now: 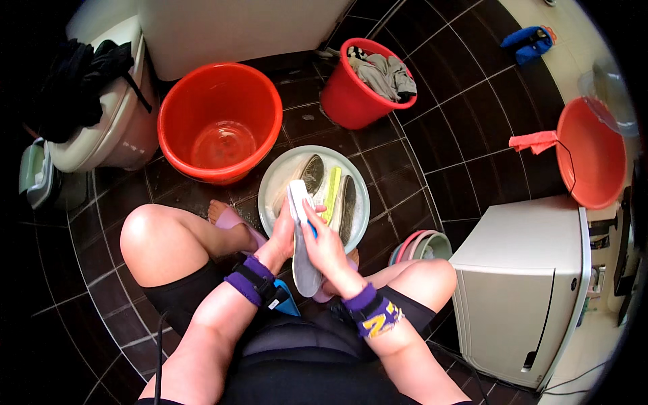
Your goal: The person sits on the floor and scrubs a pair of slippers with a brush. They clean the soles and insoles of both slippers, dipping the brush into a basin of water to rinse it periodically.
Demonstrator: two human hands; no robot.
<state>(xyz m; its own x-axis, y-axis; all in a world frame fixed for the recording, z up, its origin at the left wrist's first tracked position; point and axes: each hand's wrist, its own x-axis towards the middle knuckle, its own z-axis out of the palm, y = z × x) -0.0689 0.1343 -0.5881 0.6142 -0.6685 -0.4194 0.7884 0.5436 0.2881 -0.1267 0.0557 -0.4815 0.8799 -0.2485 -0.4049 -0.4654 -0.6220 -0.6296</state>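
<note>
A grey shoe insole [306,268] is in my left hand [284,230], its near end hanging over the floor between my feet. My right hand [324,248] grips a white and blue brush [299,195] against the far part of the insole; its bristles are hidden. Both hands are over the near left part of a pale round basin [365,212] of cloudy water. In the basin lie a dark patterned insole [312,172], another dark insole [347,207] at the right and a yellow-green strip-like item [332,190] between them.
A large red tub [223,121] stands beyond my left foot. A red bucket [339,96] holds clothes. Black clothing [76,86] lies on the toilet [104,136]. Nested small basins [422,245] stand by my right knee, near a white cabinet-like appliance [511,283]. An orange-red basin [592,157] is beyond it.
</note>
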